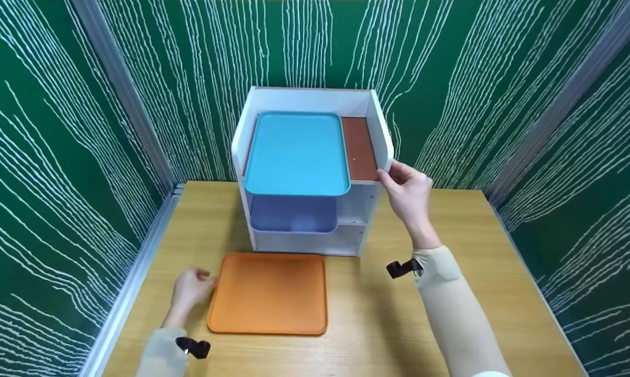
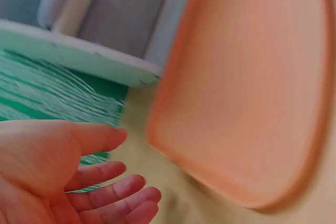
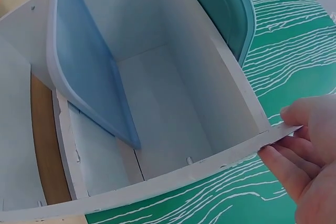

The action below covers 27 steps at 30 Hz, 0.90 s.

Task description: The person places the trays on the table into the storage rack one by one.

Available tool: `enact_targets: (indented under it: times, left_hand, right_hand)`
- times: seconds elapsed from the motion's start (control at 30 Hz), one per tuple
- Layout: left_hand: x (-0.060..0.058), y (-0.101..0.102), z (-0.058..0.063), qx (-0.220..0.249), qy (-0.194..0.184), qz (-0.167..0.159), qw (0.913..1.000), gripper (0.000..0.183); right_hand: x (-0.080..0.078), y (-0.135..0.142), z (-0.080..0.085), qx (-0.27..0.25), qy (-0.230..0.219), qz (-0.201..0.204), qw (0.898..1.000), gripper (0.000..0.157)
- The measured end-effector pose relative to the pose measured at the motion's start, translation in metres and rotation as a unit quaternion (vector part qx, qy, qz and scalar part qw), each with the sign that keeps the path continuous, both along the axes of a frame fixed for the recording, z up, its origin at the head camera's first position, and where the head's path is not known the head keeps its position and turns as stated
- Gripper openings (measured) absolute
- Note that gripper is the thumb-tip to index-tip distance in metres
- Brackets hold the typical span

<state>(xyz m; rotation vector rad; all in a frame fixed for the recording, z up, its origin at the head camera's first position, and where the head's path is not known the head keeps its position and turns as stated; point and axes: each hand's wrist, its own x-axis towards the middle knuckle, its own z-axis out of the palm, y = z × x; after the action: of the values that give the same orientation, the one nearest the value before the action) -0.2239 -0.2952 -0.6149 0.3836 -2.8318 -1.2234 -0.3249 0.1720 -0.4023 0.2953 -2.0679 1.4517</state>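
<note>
My right hand (image 1: 411, 191) pinches the front edge of the right side panel of a small white shelf unit (image 1: 387, 141), thumb on one face and fingers on the other, as the right wrist view shows. A blue tray (image 1: 297, 152) lies on the unit's brown top board (image 1: 360, 149), its front edge sticking out. Below it, a purple-blue tray (image 1: 294, 214) juts from the middle level. On the table in front lies an orange tray (image 1: 267, 293). Just left of that tray is my left hand (image 2: 100, 177), palm showing, fingers loosely bent and holding nothing.
The shelf unit stands on a wooden table (image 1: 440, 324) near its back edge. Green walls (image 1: 472, 94) with white wavy lines rise behind and at both sides, with grey metal posts (image 1: 121, 89) at the corners.
</note>
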Motion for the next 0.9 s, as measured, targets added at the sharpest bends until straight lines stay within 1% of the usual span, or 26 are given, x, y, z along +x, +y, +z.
enact_targets:
  times: [0.07,0.17,0.2,0.3,0.37,0.47,0.6,0.77,0.9]
  left_hand:
    - [0.004,-0.004,-0.007,0.014,-0.016,0.003,0.9998,0.035]
    - [0.006,-0.005,-0.015,0.060,-0.050,0.010,0.9969,0.034]
    - [0.007,-0.005,-0.017,0.076,-0.062,0.014,0.9951,0.033]
    - [0.007,-0.004,-0.020,0.140,-0.093,0.025,0.9855,0.035]
    - [0.006,-0.003,-0.023,0.163,-0.106,0.030,0.9805,0.036]
    - [0.005,-0.002,-0.025,0.176,-0.116,0.033,0.9770,0.037]
    - [0.005,-0.003,-0.026,0.178,-0.123,0.034,0.9757,0.039]
    - [0.006,-0.003,-0.028,0.193,-0.115,0.029,0.9740,0.048]
    - [0.008,-0.004,-0.031,0.200,-0.107,0.030,0.9735,0.050]
  right_hand:
    - [0.000,-0.001,0.001,-0.005,0.002,0.003,1.000,0.025]
    - [0.000,-0.002,0.002,-0.008,-0.001,0.010,1.000,0.026]
    - [0.000,-0.002,0.002,-0.009,-0.003,0.011,1.000,0.026]
    - [0.000,-0.002,0.003,-0.011,-0.004,0.013,1.000,0.026]
    - [0.001,-0.002,0.003,-0.009,-0.005,0.012,1.000,0.026]
    - [0.002,0.000,0.003,-0.005,-0.010,0.009,1.000,0.026]
    - [0.004,0.000,0.003,-0.010,-0.013,0.008,1.000,0.027]
    - [0.004,-0.001,0.003,-0.017,-0.004,0.001,1.000,0.026]
    - [0.003,-0.002,0.002,-0.013,0.001,0.000,1.000,0.025]
